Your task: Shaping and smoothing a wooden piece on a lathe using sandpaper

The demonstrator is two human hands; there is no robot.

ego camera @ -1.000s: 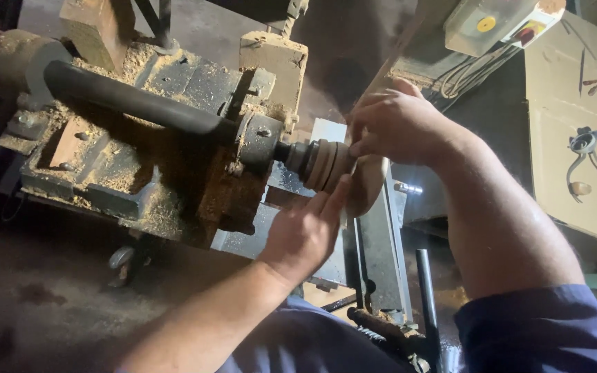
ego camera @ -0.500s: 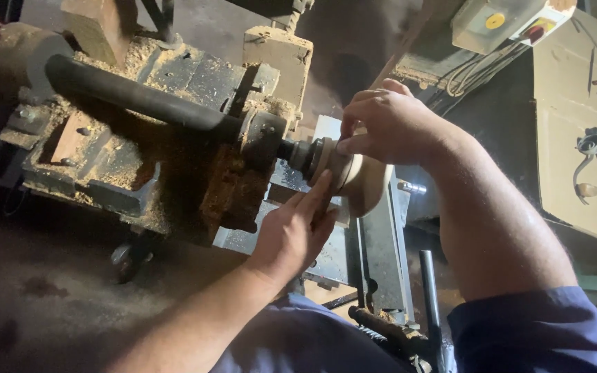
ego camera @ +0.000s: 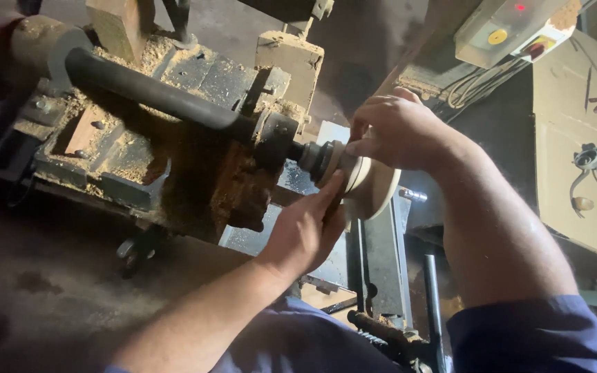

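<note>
Sawdust-caked wood lathe [ego camera: 174, 138] is seen filling the upper left, its bed crusted with shavings and a dark round bar [ego camera: 146, 90] running across it toward the chuck [ego camera: 316, 159]. Cardboard sheet [ego camera: 575, 138] is propped at the right edge, with a pair of calipers [ego camera: 592, 176] lying against it. A pale control box [ego camera: 513, 31] with a yellow button and a red light is fixed above, wires trailing below it.

Mounted on the chuck at the spindle end is a pale turned wooden disc [ego camera: 378, 190], between the two hands. Right hand [ego camera: 399, 131] is curled over the disc's upper edge, fingers bent and closed on the rim. Left hand [ego camera: 305, 231] is pressed up from below, fingers mostly straight, fingertips touching the piece just beside the chuck; a full grip is not shown there.

Disc is judged light, stiff and thin toward the rim, so likely brittle at the edge; the sanded surface looks smooth and possibly slippery with dust. Hold is best taken across the rim from both sides, near the thicker hub, not on the thin lip.
</note>
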